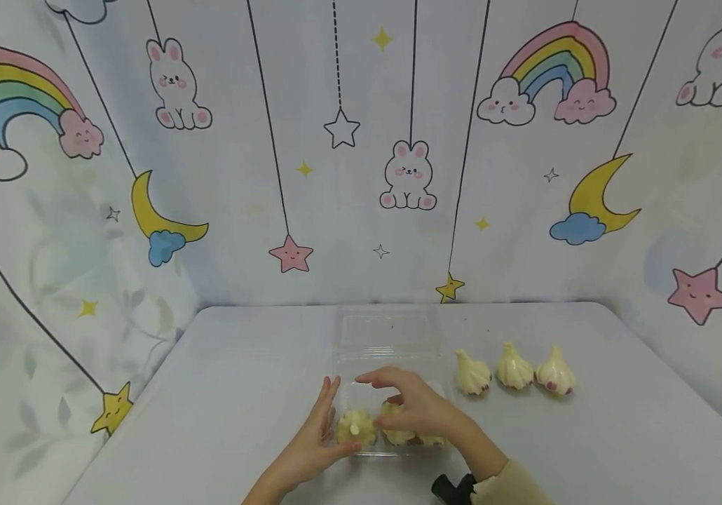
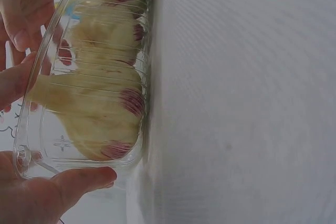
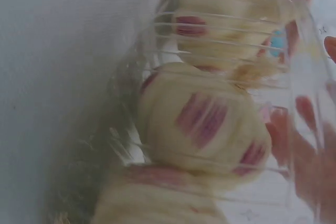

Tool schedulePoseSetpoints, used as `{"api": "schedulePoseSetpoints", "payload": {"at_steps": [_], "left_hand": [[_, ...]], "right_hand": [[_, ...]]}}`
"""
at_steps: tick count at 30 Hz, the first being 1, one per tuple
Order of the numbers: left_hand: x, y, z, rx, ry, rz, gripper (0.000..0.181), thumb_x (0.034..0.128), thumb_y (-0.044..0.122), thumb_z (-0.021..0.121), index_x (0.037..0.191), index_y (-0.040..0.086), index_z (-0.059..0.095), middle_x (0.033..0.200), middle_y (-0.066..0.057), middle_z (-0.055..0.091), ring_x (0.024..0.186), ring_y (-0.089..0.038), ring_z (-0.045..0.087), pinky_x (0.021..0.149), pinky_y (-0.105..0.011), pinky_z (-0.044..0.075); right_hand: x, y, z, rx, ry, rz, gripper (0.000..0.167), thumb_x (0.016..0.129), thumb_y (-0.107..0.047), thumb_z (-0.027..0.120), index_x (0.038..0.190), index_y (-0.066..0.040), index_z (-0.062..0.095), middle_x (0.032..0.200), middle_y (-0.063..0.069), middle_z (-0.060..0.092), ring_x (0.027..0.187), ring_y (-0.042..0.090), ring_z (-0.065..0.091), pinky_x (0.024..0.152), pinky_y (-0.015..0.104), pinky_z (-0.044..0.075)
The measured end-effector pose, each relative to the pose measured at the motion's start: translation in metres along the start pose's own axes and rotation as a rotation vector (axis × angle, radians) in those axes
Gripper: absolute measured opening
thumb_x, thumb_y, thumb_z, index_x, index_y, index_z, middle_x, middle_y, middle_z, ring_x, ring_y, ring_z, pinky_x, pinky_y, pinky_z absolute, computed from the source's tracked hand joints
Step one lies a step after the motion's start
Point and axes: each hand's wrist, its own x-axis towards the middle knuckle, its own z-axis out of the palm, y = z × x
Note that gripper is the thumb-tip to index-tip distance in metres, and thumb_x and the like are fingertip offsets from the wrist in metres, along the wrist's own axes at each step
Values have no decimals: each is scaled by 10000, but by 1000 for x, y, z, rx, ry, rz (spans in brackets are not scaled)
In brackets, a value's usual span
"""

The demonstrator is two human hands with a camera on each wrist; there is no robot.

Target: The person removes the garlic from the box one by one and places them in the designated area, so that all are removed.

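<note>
A clear plastic clamshell box point(image 1: 376, 454) stands near the front of the table with its lid laid back. Several garlic bulbs lie in it; the leftmost garlic bulb point(image 1: 356, 425) has its stem upward. My left hand point(image 1: 310, 443) rests at the box's left end, fingers straight along the side and thumb by the front wall. Over the middle garlic bulb point(image 1: 399, 436) hovers my right hand point(image 1: 423, 410), thumb and index finger apart, partly covering the right-hand bulb. Through the ribbed wall, the left wrist view shows a garlic bulb point(image 2: 100, 114) with purple patches.
Three more garlic bulbs stand in a row right of the box: one garlic bulb point(image 1: 473, 373) nearest it, another garlic bulb point(image 1: 515, 367) and a farther garlic bulb point(image 1: 556, 372). The transparent lid point(image 1: 386, 337) lies behind the box. A patterned curtain point(image 1: 348, 189) surrounds the white table point(image 1: 260, 365).
</note>
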Motion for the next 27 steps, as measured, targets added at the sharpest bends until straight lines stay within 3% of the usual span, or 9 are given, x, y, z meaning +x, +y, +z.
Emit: {"api": "schedulePoseSetpoints", "payload": {"at_steps": [7,16,27], "left_hand": [[0,-1,-1,-4,-11,4,944,829,241,686,1478,144,6,1477,-211,-198,1273,-557,93,970,-634,258],[0,-1,-1,-16,-27,3,949,833,237,680,1475,126,-9,1467,-224,-216,1270,-564,73,966,-646,244],[0,4,-3,-16,-23,1,954,825,231,689,1478,138,-1,1468,-225,-210,1261,-569,102,969,-634,254]], "right_hand": [[8,0,6,-30,-69,15,602,733,-22,737,1282,-125,511,1287,9,505,1156,309,484,838,329,500],[20,-6,10,-235,-161,45,564,711,-20,758,1226,-136,558,1229,-26,542,1095,256,524,783,256,497],[31,-6,20,-405,-251,93,567,674,-109,801,1199,-166,592,1185,-66,570,1089,156,523,898,299,453]]}}
